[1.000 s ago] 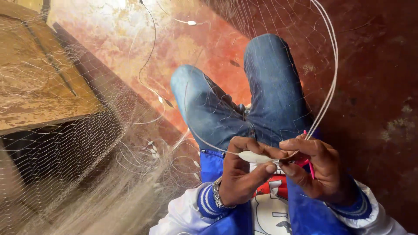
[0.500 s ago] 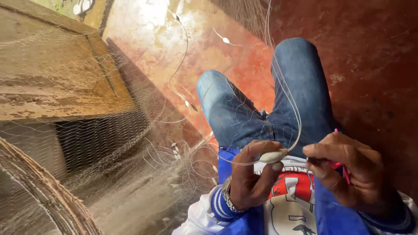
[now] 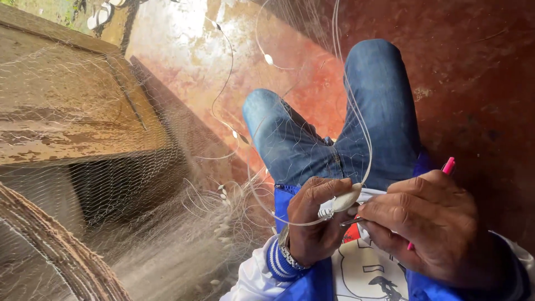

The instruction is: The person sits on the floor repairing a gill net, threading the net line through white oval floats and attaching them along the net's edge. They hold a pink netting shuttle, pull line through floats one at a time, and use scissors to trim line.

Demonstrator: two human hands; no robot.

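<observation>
My left hand (image 3: 314, 218) pinches a small white oval float (image 3: 344, 199) threaded on a thin white line (image 3: 362, 134). The line loops up over my blue-jeaned knees (image 3: 334, 122). My right hand (image 3: 426, 220) sits just right of the float, fingers curled around a pink netting needle (image 3: 447, 165) whose tip pokes out above the knuckles. A thin dark point shows between my fingers near the float. A fine translucent fishing net (image 3: 167, 223) drapes over the left side and my lap.
A worn wooden bench (image 3: 67, 106) stands at the left under the net. A coiled brown rope (image 3: 56, 251) lies at bottom left. The floor (image 3: 473, 72) is red-brown concrete. More small white floats (image 3: 268, 58) hang on the line farther off.
The view has shifted right and closer. My right hand has moved in towards the float and the left hand keeps its pinch on it.
</observation>
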